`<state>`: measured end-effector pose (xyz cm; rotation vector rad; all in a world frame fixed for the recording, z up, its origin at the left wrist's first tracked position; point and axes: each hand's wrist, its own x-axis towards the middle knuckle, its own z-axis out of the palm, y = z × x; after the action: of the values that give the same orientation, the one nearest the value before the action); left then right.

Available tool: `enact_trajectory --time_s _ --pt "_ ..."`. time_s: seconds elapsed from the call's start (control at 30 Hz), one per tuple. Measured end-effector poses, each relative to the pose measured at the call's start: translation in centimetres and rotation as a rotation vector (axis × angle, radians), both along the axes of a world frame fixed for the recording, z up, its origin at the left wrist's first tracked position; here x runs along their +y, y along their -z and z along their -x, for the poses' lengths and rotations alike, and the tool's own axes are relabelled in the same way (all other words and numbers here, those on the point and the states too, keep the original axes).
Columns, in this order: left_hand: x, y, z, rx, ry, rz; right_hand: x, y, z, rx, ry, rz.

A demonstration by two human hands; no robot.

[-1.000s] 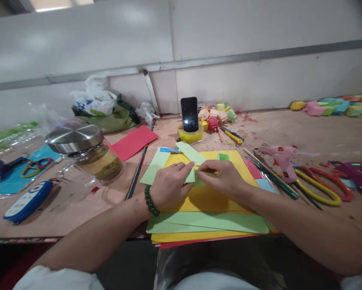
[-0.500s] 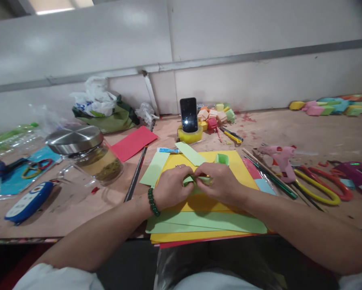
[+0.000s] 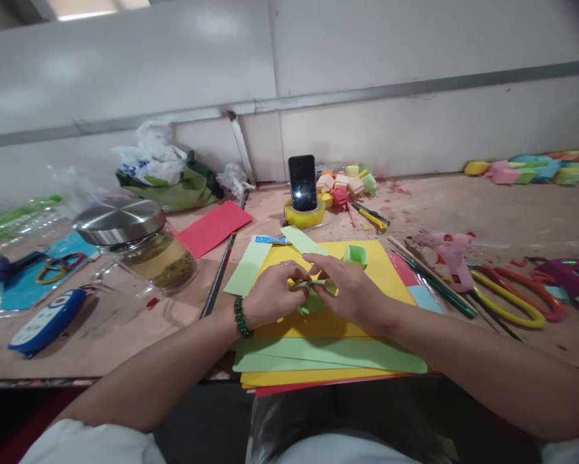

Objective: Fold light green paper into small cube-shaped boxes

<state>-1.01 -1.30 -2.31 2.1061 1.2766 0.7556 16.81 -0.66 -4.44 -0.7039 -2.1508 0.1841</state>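
Between both hands is a small piece of light green paper (image 3: pixel 317 298), bent and partly hidden by fingers. My left hand (image 3: pixel 274 293), with a green bead bracelet at the wrist, pinches its left side. From the other side, my right hand (image 3: pixel 348 290) grips the same paper with thumb and fingers. They work just above a yellow sheet (image 3: pixel 381 258) on a stack of coloured paper. A small green folded paper box (image 3: pixel 355 256) sits just beyond my right hand. Behind the hands lies a light green paper strip (image 3: pixel 303 241) beside a blue-ended tool (image 3: pixel 270 239).
A phone (image 3: pixel 302 182) stands in a yellow tape roll (image 3: pixel 296 218), near several folded paper pieces (image 3: pixel 340 187). At right lie a pink glue gun (image 3: pixel 456 254) and scissors (image 3: pixel 512 299). Leftward are a glass tea jug (image 3: pixel 161 264), a red card (image 3: pixel 215 228) and a blue-and-white remote-like object (image 3: pixel 48 322).
The green paper has been turned between my fingers and now shows more of its bent shape below them. My right hand's fingers have lifted and shifted slightly left.
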Motion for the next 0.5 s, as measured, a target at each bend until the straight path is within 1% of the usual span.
enact_trajectory --time_s 0.1,0.23,0.3,0.37,0.5 --pt "0.04 -0.01 0.04 -0.012 -0.009 -0.024 0.01 -0.13 -0.05 0.028 0.017 0.075" --pt "-0.17 -0.23 -0.02 0.055 0.001 -0.031 -0.02 -0.42 -0.17 0.025 0.059 0.254" --pt "-0.28 -0.34 -0.04 0.085 -0.014 -0.020 -0.06 -0.54 -0.22 0.008 0.082 0.310" --pt "-0.34 -0.40 -0.03 0.113 -0.037 -0.013 -0.08 -0.60 -0.24 0.003 0.079 0.337" --pt "-0.18 -0.42 0.08 0.144 -0.070 0.002 0.06 -0.77 -0.35 0.016 0.005 0.342"
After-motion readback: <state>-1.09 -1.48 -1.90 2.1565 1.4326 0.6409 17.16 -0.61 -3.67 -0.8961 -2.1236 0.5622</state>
